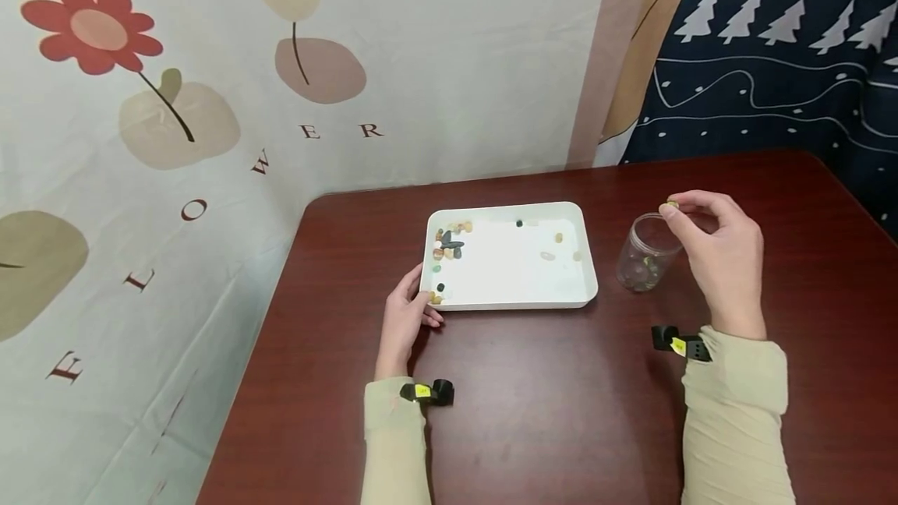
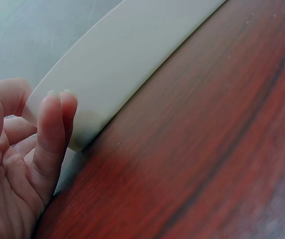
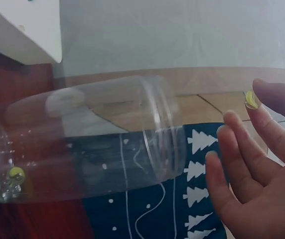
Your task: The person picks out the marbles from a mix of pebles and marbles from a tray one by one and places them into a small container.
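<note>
My right hand (image 1: pixel 726 256) pinches a clear marble (image 3: pixel 252 100) with a yellow-green swirl between thumb and forefinger, just above the mouth of a clear plastic jar (image 3: pixel 102 144). The other fingers stay apart from the jar. Several marbles (image 3: pixel 16 175) lie at the jar's bottom. At the near left corner of a white tray (image 1: pixel 512 283), my left hand (image 1: pixel 401 327) grips the rim, the thumb on top. Small coloured stones (image 1: pixel 449 243) lie mostly along the tray's left side, while a few pale stones (image 1: pixel 559 238) are scattered at its right.
Tray and jar stand on a dark red-brown wooden table (image 1: pixel 533 411), the jar to the tray's right. A white cloth (image 1: pixel 456 61) with printed flowers hangs behind the table. A dark blue cloth (image 1: pixel 765 100) with white trees hangs at the back right.
</note>
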A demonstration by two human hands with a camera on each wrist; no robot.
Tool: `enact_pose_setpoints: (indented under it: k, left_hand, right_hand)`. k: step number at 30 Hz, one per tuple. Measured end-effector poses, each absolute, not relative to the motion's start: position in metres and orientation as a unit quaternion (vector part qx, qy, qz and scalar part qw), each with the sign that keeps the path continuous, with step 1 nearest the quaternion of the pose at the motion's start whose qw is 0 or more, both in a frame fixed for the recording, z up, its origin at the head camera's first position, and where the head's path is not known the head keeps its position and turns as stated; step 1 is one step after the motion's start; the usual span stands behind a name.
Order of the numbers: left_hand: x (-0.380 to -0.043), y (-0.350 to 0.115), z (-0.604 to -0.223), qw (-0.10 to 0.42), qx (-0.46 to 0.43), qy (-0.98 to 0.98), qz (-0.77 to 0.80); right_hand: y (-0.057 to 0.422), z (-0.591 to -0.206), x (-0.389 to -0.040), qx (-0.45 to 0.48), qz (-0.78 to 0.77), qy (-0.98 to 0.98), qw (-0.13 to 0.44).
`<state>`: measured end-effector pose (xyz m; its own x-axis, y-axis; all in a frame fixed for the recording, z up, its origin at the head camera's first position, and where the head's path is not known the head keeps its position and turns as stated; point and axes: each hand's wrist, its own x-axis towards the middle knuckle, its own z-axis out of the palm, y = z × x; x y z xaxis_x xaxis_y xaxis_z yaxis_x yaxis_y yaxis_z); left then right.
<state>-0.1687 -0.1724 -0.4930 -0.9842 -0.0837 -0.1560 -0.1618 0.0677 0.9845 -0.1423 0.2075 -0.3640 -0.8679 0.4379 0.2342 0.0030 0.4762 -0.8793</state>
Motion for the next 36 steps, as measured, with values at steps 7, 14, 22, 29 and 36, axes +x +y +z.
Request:
enact_pose_setpoints:
  k: [7,14,22,29,36]
  left_hand:
    - [-0.169,-0.174,-0.494,0.026,-0.085,0.733,0.674]
    - [-0.169,-0.173,-0.492,0.026,-0.084,0.733,0.674]
    - [-0.171,-0.172,-0.493,0.027,-0.086,0.732,0.675]
    - [-0.170,-0.171,-0.494,0.028,-0.086,0.729,0.678]
    - [-0.170,-0.171,-0.494,0.024,-0.080,0.731,0.678]
  right_hand:
    - [0.211,-0.372,-0.150,-0.129,0.531,-0.813,0.200]
    - [0.216,-0.378,-0.153,-0.130,0.513,-0.828,0.183]
    - [0.221,-0.383,-0.155,-0.123,0.493,-0.850,0.141]
    - [0.224,-0.389,-0.154,-0.096,0.470,-0.870,0.111]
    - [0.225,-0.393,-0.155,-0.089,0.465,-0.876,0.092]
